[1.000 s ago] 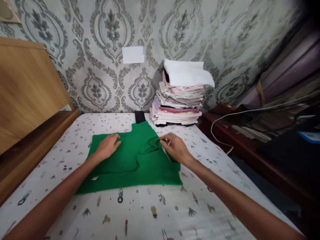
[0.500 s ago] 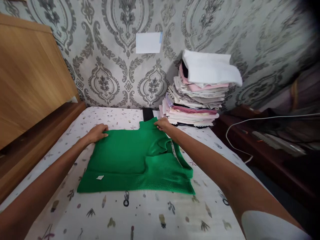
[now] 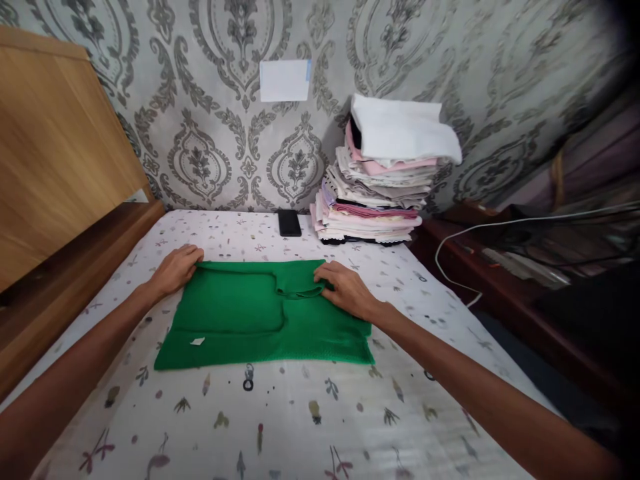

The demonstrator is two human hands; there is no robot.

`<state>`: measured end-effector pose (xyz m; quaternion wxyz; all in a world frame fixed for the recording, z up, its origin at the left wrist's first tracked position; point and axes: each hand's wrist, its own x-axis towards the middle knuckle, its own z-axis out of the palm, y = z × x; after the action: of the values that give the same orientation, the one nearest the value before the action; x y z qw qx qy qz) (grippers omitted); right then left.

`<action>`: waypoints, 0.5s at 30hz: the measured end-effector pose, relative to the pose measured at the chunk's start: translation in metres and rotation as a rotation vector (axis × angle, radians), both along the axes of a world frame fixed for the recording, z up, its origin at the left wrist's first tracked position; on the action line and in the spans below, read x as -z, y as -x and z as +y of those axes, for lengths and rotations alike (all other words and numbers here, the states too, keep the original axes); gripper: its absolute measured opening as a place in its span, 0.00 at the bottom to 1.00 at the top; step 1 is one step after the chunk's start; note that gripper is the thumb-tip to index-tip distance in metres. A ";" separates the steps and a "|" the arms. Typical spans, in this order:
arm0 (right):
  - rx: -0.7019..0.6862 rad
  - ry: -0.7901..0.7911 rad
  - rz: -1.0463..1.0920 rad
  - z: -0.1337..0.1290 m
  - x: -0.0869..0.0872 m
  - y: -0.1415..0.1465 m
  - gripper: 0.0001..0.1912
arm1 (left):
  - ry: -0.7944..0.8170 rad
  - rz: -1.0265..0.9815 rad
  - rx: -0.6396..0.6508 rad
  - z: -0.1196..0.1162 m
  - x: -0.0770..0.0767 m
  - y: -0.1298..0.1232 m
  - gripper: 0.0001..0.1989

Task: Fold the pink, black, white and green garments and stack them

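A green knit top [image 3: 230, 307] lies folded on the patterned bed sheet, with a small white tag [image 3: 197, 341] showing near its lower left corner. My left hand [image 3: 177, 268] is closed on the upper left corner of the top, its fingertips at the far edge. Over the upper right part, beside a small gathered fold, my right hand [image 3: 346, 288] is bent with its fingers closed on the fabric. The fingertips of both hands are partly hidden.
A black phone [image 3: 289, 223] lies near the wall. Right of it stands a tall stack of folded clothes [image 3: 373, 220], topped by a white cloth [image 3: 403, 130]. A wooden panel [image 3: 55, 153] borders the left side; a white cable [image 3: 450, 237] runs at the right.
My right hand has brought the raised upper right flap of the green top down and toward me, folding it over. The phone now shows fully. My left hand stays at its corner.
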<state>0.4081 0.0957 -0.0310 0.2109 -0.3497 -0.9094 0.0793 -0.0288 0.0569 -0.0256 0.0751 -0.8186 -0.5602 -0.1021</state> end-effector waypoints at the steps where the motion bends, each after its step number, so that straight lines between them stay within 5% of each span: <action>1: 0.004 -0.035 -0.024 -0.003 0.001 -0.001 0.14 | -0.018 0.015 -0.002 -0.001 0.000 0.000 0.09; 15: 0.044 -0.044 0.038 -0.018 -0.007 -0.014 0.11 | -0.039 -0.044 0.014 -0.020 -0.003 -0.002 0.10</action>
<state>0.4217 0.0777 -0.0242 0.2372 -0.3634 -0.8988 0.0612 -0.0273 0.0366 -0.0224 0.0778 -0.8183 -0.5541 -0.1314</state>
